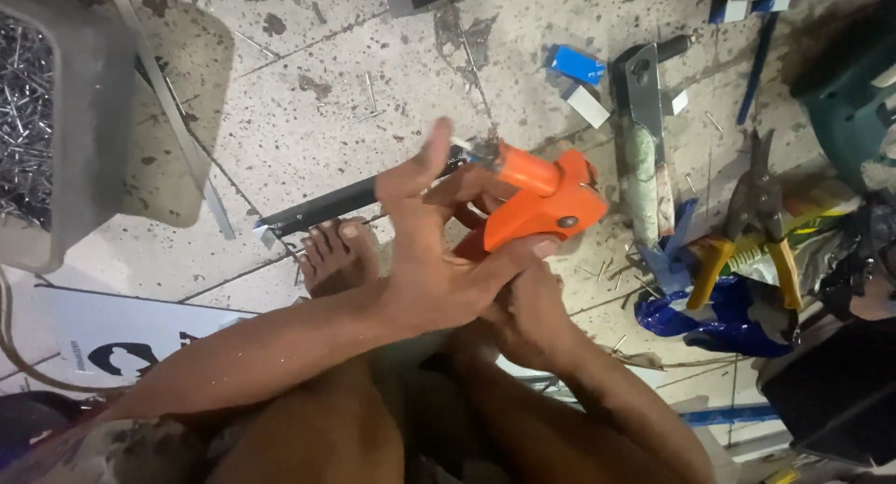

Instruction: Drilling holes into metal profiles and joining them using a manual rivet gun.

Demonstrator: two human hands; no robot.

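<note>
Hands meet over a tiled floor (308,83). Left hand (434,260) lies released, its fingers (425,167) spread against an orange riveter (537,204) held above a dark metal bar (322,207). Right hand (532,321) sits beneath it; its grasp cannot be told. Open floor shows ahead; tin snips (761,218) crowd the right. Grey tub (79,120) at left holds rivets (23,120).
</note>
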